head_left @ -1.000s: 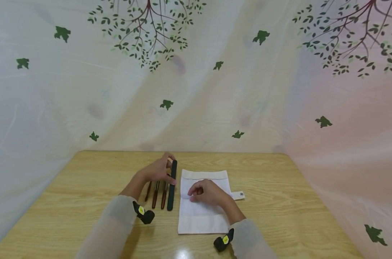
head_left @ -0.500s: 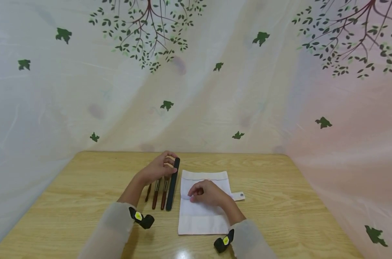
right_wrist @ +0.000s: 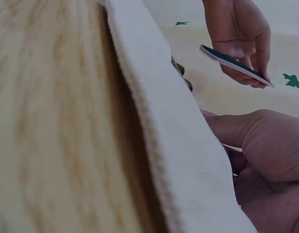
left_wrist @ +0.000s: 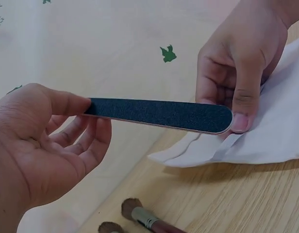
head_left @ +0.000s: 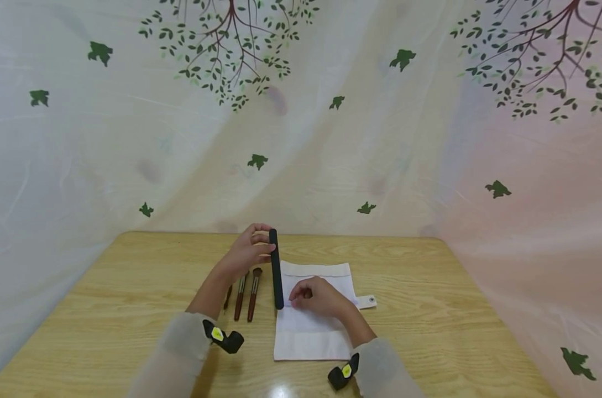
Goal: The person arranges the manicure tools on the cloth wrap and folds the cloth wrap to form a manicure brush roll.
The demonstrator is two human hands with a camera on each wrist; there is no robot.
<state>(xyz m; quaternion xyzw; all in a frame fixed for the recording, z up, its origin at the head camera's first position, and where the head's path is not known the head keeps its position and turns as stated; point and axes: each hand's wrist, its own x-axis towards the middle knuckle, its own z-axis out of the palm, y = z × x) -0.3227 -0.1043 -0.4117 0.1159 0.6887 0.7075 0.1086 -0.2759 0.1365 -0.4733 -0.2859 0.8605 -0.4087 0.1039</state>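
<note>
My left hand [head_left: 246,254] pinches a dark nail file [head_left: 277,276] near its far end, between thumb and fingers. The file is raised off the table, its free end above the left edge of a white fabric pouch [head_left: 310,345] that lies unfolded. My right hand [head_left: 323,298] is over the middle of the pouch, its thumb and curled fingers pinching the edge of a pocket; in the left wrist view the right thumb [left_wrist: 244,104] sits on that lifted edge, close to the file's rounded tip [left_wrist: 217,120]. Part of the right fingers is hidden.
Left of the pouch lie a makeup brush [head_left: 253,298], a second brush [head_left: 239,301] and a thinner brown-handled tool [head_left: 228,298], partly behind my left arm. A snap tab [head_left: 367,302] sticks out from the pouch's right side. A leaf-printed curtain [head_left: 301,138] hangs behind the wooden table [head_left: 430,309].
My left hand has lifted the nail file from beside the brushes and brought it right, to the pouch's left edge. My right hand has stayed in place.
</note>
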